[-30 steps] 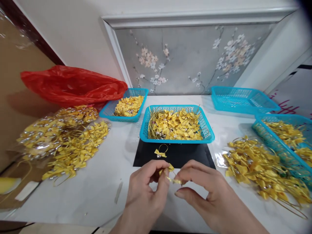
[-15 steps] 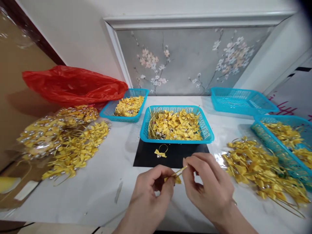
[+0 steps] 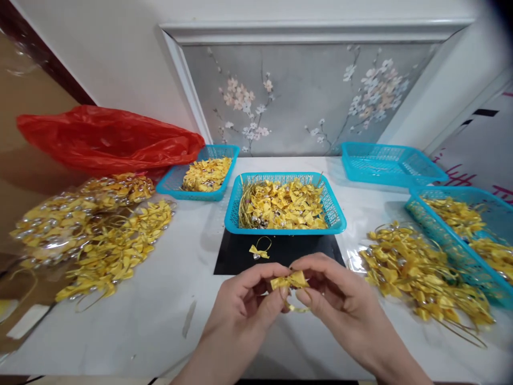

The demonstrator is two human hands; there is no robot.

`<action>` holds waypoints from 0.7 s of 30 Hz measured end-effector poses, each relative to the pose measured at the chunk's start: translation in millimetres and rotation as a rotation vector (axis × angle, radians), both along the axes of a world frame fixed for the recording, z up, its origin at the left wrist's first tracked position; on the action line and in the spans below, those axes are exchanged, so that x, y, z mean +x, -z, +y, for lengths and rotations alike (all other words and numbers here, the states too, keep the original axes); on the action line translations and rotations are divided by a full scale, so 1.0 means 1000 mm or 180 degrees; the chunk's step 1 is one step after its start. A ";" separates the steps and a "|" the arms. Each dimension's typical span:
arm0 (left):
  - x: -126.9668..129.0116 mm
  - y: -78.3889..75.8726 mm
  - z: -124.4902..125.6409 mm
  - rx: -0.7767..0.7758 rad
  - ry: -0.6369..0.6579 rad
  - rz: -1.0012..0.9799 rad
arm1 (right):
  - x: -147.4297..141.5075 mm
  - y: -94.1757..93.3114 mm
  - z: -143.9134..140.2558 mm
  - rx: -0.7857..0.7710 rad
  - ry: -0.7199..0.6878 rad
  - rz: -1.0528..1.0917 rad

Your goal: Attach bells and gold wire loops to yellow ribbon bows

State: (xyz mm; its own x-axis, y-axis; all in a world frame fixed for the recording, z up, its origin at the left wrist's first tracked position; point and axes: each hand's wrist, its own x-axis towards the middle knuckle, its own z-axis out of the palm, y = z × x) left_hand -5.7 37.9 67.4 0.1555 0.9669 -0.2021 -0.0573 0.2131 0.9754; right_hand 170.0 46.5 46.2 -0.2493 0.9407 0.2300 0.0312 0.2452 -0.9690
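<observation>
Head view of a white table [image 3: 160, 321]. The left hand [image 3: 244, 305] and right hand [image 3: 340, 305] meet at the near middle of the table, each closed in a pinch on one small yellow bow [image 3: 289, 280]. The left thumb and forefinger grip the bow's left end; the right thumb and forefinger grip its right end. The other fingers of both hands are curled loosely. The bow is held above the table, just in front of the near edge of a black mat [image 3: 312, 251], and a thin gold loop [image 3: 298, 308] hangs below it between the hands.

On the mat lies a second bow [image 3: 256, 251] with a gold loop and a silver bead, apart from the hands. Behind it, partly on the mat, stands the middle basket [image 3: 339, 220], blue, filled with yellow bows and silver beads. A left basket [image 3: 168, 184] farther back also holds bows, and touches a red bag [image 3: 104, 139] beside it. A far basket [image 3: 393, 163] stands at the back right; what it holds cannot be told. A right basket [image 3: 441, 235] at the right edge holds bows with gold loops. A loose heap [image 3: 417, 272] of bows lies just beside it, near the right hand. Clear packets [image 3: 80, 224] of bows lie on the left side of the table. A flowered panel [image 3: 304, 96] stands behind the table.
</observation>
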 end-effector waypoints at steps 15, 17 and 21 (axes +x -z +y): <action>-0.002 -0.006 -0.001 0.0012 0.0049 0.0064 | -0.008 -0.002 -0.003 -0.0288 0.0292 0.0406; -0.001 -0.006 0.000 0.0062 0.0023 0.0046 | -0.011 0.001 -0.005 -0.0065 0.0485 0.0366; -0.001 -0.007 0.002 0.0077 -0.0077 0.0064 | -0.012 0.006 -0.008 0.0094 0.0668 0.0386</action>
